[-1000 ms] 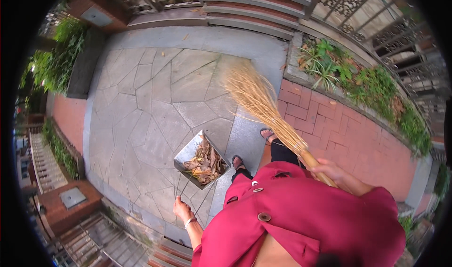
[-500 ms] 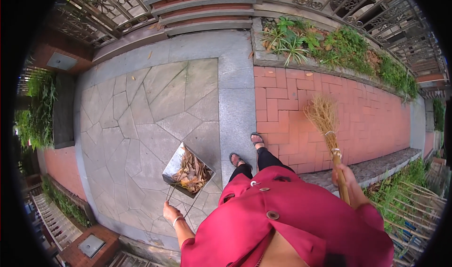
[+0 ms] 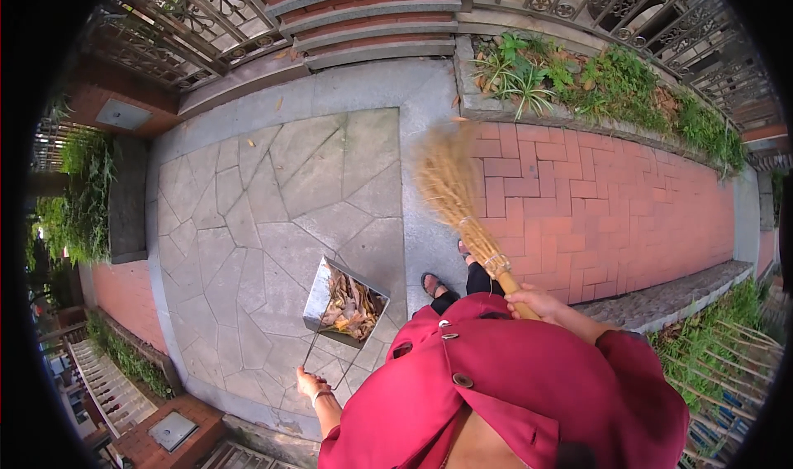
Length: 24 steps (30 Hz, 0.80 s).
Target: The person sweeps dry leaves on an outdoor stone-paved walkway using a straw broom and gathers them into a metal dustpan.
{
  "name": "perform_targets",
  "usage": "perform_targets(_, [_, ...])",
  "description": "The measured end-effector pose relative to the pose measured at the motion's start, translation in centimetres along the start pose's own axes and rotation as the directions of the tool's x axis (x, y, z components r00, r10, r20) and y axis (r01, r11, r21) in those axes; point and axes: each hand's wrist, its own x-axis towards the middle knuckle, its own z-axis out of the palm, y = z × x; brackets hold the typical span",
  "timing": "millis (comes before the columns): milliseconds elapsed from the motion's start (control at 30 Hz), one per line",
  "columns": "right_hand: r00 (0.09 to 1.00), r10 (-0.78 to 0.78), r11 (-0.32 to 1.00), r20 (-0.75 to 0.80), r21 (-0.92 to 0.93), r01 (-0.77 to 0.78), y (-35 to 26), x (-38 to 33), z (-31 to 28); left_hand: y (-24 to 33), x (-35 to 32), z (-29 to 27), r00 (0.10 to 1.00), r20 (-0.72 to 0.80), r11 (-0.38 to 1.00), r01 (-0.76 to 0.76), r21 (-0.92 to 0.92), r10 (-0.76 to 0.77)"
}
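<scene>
My left hand (image 3: 311, 381) is closed round the thin wire handle of a metal dustpan (image 3: 318, 294), at the lower left of the view. Inside the pan lies a heap of dry brown leaves (image 3: 351, 308). A straw broom (image 3: 475, 229) slants up and left across the middle, its bristles blurred by motion over the grey stone strip and the edge of the red bricks. Round its wooden handle, near my waist, my right hand (image 3: 529, 302) is wrapped. The broom passes in front of my sandalled feet (image 3: 432, 284).
Grey flagstones (image 3: 248, 196) spread at left, red brick paving (image 3: 603, 196) at right. Stone steps (image 3: 372, 19) rise at the far side beside a planted bed (image 3: 611, 85) with a stone curb. A low stone edge (image 3: 669, 299) borders the near right. Several loose leaves lie on the ground.
My right hand has swung the broom leftward, from over the red bricks to the grey stone strip. The dustpan is still in my left hand, and the whole view has shifted slightly.
</scene>
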Motion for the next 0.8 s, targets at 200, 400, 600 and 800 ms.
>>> perform_targets(200, [0.994, -0.098, 0.995, 0.049, -0.010, 0.099, -0.7, -1.7, 2.2, -1.1, 2.6, -0.6, 1.000, -0.001, 1.000, -0.006, -0.029, 0.006])
perform_targets(400, [0.983, 0.044, 0.951, 0.178, 0.294, -0.096, -3.9, 4.5, -1.2, -1.8, 2.1, -2.2, 0.997, -0.047, 0.998, -0.057, 0.001, 0.057])
perform_targets(600, [0.985, -0.022, 0.999, 0.174, 0.034, 0.016, -6.5, 8.8, 4.3, -1.2, 0.9, -3.3, 0.976, -0.109, 0.963, -0.165, 0.211, 0.191])
perform_targets(800, [0.967, -0.077, 0.997, 0.242, 0.002, 0.078, -9.2, 6.4, 5.3, -0.2, -3.0, -3.5, 0.970, -0.242, 0.987, 0.017, 0.159, 0.022])
